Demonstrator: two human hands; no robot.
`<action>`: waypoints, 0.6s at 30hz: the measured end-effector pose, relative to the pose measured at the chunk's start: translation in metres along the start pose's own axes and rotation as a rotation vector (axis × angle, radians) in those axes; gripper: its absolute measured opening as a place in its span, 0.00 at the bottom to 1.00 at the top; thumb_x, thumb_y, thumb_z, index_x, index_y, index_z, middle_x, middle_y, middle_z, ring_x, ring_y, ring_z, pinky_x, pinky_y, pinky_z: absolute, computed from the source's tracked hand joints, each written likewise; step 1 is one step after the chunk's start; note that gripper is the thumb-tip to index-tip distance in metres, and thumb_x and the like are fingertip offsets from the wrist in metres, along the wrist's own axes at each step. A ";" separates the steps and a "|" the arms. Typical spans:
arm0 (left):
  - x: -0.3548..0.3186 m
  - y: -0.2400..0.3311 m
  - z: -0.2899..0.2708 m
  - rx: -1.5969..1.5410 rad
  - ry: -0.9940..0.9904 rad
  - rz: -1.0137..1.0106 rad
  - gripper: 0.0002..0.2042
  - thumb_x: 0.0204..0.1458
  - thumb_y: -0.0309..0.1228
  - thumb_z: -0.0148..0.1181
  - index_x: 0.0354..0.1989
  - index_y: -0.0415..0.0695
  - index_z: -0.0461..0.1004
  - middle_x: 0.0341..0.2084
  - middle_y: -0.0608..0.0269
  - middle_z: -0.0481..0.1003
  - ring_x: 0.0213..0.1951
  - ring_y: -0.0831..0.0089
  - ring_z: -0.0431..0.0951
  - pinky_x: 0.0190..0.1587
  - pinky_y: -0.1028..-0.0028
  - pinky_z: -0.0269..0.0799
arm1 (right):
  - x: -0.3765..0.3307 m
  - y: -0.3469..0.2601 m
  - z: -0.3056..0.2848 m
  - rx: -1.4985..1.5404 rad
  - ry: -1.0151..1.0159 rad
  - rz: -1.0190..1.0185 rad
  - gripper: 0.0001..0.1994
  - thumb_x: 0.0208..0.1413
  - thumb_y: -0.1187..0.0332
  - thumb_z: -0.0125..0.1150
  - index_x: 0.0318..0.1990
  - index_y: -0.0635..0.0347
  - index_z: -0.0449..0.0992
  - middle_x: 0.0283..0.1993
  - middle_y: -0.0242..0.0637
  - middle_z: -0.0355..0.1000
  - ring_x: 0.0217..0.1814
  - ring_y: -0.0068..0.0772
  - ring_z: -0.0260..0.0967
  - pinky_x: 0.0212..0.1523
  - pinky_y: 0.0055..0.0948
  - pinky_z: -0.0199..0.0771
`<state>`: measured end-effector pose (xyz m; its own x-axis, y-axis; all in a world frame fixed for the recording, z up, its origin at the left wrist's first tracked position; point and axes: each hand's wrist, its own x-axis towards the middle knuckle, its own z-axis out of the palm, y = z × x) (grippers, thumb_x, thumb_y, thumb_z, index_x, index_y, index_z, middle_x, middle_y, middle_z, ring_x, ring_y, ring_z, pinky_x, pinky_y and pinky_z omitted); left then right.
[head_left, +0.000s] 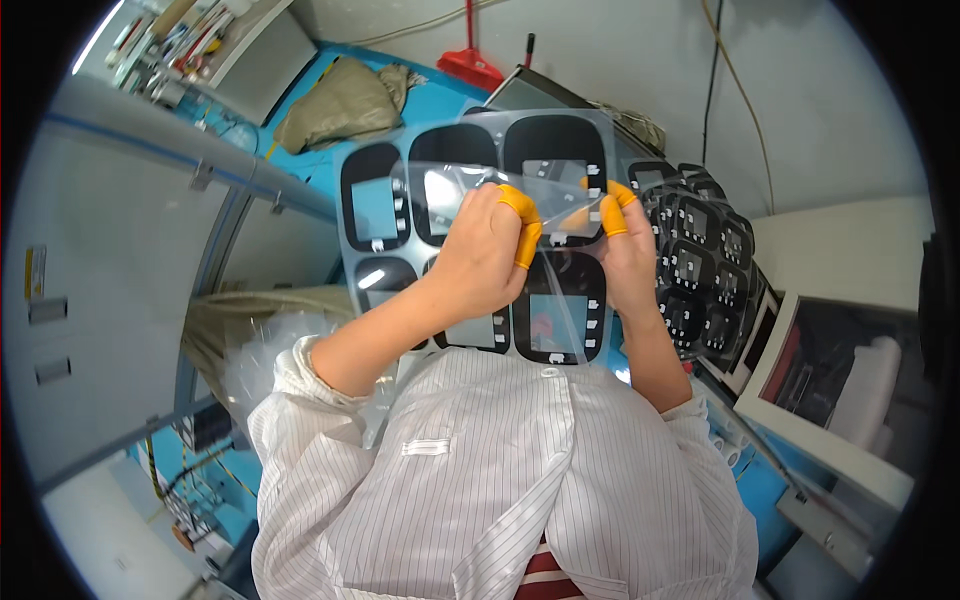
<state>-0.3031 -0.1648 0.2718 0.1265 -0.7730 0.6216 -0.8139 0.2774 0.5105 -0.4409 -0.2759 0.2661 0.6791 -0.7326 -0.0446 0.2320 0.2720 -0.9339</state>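
A clear sheet printed with several black rounded panels [375, 165], each with a see-through window, stands in front of my chest. Over its upper part stretches a loose, shiny clear film [565, 192]. My left hand [482, 250] is closed in a pinch on this film near the sheet's middle, with yellow finger cots on its fingertips. At the sheet's right edge my right hand [630, 262], also in yellow finger cots, pinches the film's right end. Whether it grips the printed sheet too is hidden.
More black-panel sheets [700, 262] are piled at the right, beside a pale cabinet with a dark window [845, 365]. A tan sack [342, 108] and a red dustpan [470, 68] lie on the blue floor ahead. White panels [120, 290] stand at the left.
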 end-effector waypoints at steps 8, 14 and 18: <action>-0.007 0.040 -0.025 -0.030 0.224 -0.421 0.11 0.42 0.25 0.55 0.31 0.36 0.60 0.26 0.51 0.63 0.24 0.57 0.66 0.27 0.67 0.62 | -0.008 -0.007 0.004 -0.007 -0.408 0.002 0.19 0.57 0.59 0.43 0.52 0.63 0.60 0.42 0.36 0.67 0.42 0.26 0.68 0.41 0.30 0.72; 0.033 0.058 -0.077 0.427 0.339 -0.188 0.18 0.37 0.25 0.63 0.38 0.38 0.67 0.30 0.56 0.67 0.28 0.64 0.69 0.29 0.72 0.68 | -0.031 -0.019 0.027 -0.283 -0.391 -0.150 0.15 0.59 0.66 0.41 0.49 0.67 0.63 0.43 0.35 0.69 0.37 0.20 0.68 0.42 0.20 0.68; 0.061 0.060 -0.093 0.534 0.121 0.193 0.10 0.35 0.22 0.62 0.30 0.39 0.72 0.30 0.62 0.68 0.33 0.66 0.67 0.35 0.73 0.67 | -0.043 -0.028 0.034 -0.324 -0.472 -0.169 0.14 0.59 0.69 0.40 0.48 0.68 0.64 0.42 0.34 0.69 0.35 0.18 0.66 0.40 0.17 0.65</action>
<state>-0.2917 -0.1422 0.3958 -0.0147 -0.6578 0.7530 -0.9980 0.0565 0.0300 -0.4531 -0.2309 0.3065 0.9047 -0.3722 0.2074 0.1900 -0.0833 -0.9783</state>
